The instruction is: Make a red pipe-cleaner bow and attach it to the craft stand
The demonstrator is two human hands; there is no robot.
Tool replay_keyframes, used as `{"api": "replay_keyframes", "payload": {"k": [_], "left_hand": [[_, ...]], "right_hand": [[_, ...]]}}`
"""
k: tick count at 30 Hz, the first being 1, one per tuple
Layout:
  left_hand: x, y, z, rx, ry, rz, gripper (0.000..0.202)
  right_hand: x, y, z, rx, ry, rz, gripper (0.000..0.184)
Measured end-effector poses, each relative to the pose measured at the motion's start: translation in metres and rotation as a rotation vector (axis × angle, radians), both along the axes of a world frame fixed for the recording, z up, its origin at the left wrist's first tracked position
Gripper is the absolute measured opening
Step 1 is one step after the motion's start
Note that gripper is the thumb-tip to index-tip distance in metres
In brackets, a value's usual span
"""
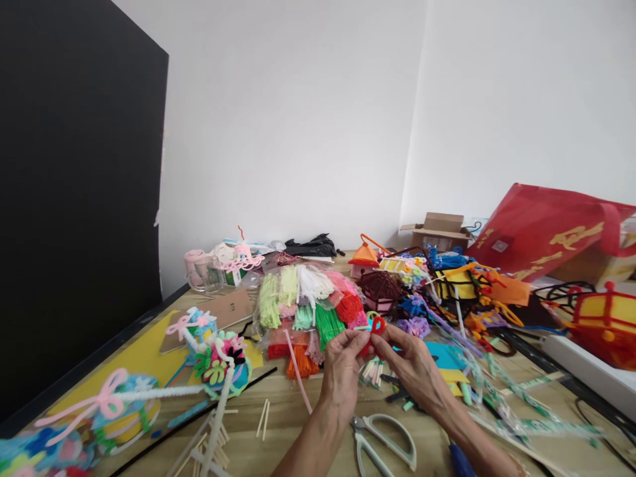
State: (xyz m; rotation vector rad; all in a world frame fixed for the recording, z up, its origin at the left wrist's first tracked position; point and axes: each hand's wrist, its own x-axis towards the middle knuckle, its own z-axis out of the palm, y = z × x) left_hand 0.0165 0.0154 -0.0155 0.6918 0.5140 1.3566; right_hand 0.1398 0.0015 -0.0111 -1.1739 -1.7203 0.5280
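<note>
Both of my hands meet at the middle of the table, fingers pinched together. A red pipe cleaner (378, 324), bent into a small loop, stands up between them. My left hand (342, 364) grips its lower part, partly hidden by the fingers. The fingertips of my right hand (405, 354) pinch the loop's right side. A short light-blue and white strip (366, 327) shows just left of the loop; whether it is held, I cannot tell. Below my hands lie scissors (385, 440) with pale grey handles. Bundles of coloured pipe cleaners (328, 324) in plastic bags lie just beyond.
Pipe-cleaner flower pieces (221, 368) lie at left on yellow sheets (104, 358). Finished lantern shapes (380, 291) crowd the back right, before a red bag (551, 232). A white power strip (591, 374) lies at right. A black panel (79, 199) rises at left. Wooden sticks (263, 419) lie in front.
</note>
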Motion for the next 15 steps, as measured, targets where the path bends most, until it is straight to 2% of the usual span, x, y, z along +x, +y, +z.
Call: {"api": "replay_keyframes", "payload": {"k": [3, 7, 15], "left_hand": [[-0.002, 0.003, 0.001, -0.020, -0.001, 0.016, 0.024], [-0.004, 0.006, 0.000, -0.033, 0.037, 0.081, 0.025], [-0.003, 0.005, 0.001, -0.011, 0.076, 0.035, 0.028]], "right_hand": [[0.002, 0.000, 0.004, -0.089, 0.073, 0.121, 0.039], [0.005, 0.001, 0.009, -0.231, 0.281, 0.252, 0.036], [0.009, -0.004, 0.014, -0.330, 0.422, 0.236, 0.025]]}}
